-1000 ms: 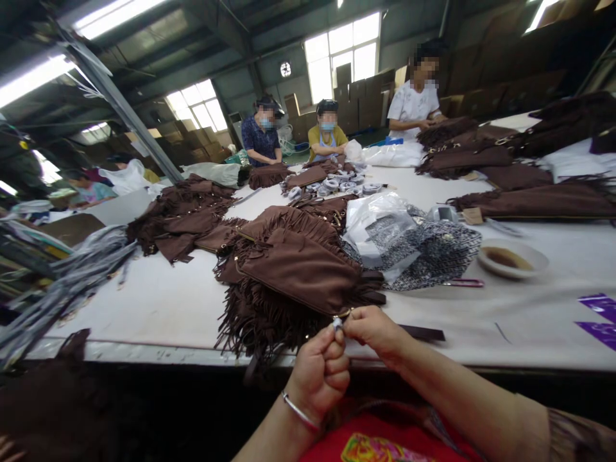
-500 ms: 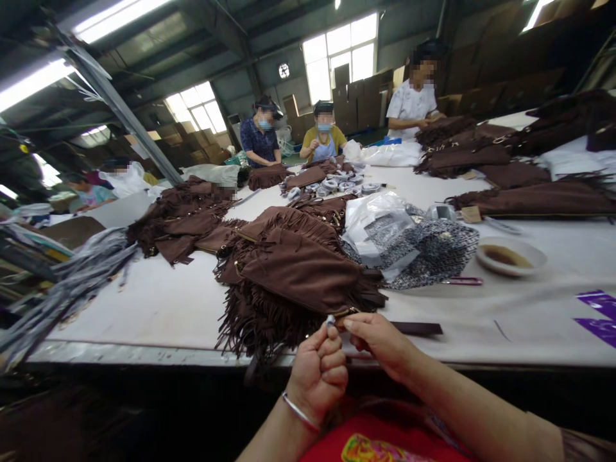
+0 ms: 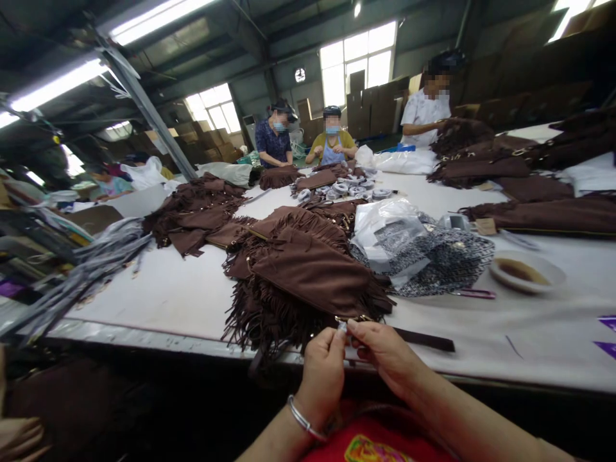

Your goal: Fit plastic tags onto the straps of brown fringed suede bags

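Observation:
My left hand [image 3: 321, 366] is closed, with thumb and forefinger pinching a small pale grey wrapped piece [image 3: 342, 326]. Against it from the right, my right hand [image 3: 387, 353] pinches the same piece; its lower fingers are curled and partly hidden. Just beyond the fingertips lies a gold metal clasp [image 3: 353, 318] at the edge of a brown fringed bag [image 3: 312, 269]. This bag rests on a pile of similar ones near the table's front edge. A dark brown strap [image 3: 426, 340] stretches out to the right behind my right hand.
On the white table [image 3: 158, 289] sit a plastic-wrapped tweed bundle [image 3: 433, 256], a bowl of brown liquid [image 3: 522, 269] and a purple-handled tool [image 3: 474, 294]. Grey straps [image 3: 106, 256] hang at left. Several co-workers stand beyond. Another person's hand [image 3: 22, 439] shows at lower left.
My fingertips have come together on the grey piece, and my left hand has turned from a fist into a pinch. The view has shifted slightly left. Another person's hand has appeared at lower left.

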`<state>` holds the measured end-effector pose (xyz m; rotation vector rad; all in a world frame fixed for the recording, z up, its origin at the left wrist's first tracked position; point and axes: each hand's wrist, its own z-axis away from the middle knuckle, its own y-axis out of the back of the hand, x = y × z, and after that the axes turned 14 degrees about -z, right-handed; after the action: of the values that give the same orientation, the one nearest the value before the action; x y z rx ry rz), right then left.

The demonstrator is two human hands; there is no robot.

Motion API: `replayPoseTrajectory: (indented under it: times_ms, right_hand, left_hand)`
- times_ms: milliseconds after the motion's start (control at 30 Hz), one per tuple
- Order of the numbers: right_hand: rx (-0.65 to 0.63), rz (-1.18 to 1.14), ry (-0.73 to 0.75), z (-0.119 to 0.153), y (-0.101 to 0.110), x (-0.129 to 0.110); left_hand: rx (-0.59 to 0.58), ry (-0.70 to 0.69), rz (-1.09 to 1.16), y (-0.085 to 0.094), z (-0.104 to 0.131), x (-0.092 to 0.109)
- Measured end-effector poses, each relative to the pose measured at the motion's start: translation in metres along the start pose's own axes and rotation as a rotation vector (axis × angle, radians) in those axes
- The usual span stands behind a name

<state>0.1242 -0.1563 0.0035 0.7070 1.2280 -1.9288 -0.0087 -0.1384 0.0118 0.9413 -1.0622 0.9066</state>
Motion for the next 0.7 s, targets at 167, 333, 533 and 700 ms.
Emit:
replayPoseTrajectory:
  times_ms: [167, 333, 533, 700]
  right_hand:
    - [0.006, -0.12, 0.007, -0.002, -0.006, 0.011]
    - [0.004, -0.331, -0.041, -0.004, -0.011, 0.016]
    - [-0.09, -0.467, -0.132, -0.004, -0.013, 0.017]
    - [-0.118, -0.55, -0.253, -0.005, -0.014, 0.021]
  left_hand:
    - [0.156, -0.288, -0.34, 0.003, 0.004, -0.01]
    - [0.115, -0.263, -0.274, 0.003, 0.004, -0.011]
    - [-0.112, 0.105, 0.215, -0.001, 0.001, -0.014]
    - [-0.329, 0.286, 0.615, 0.0, 0.001, -0.014]
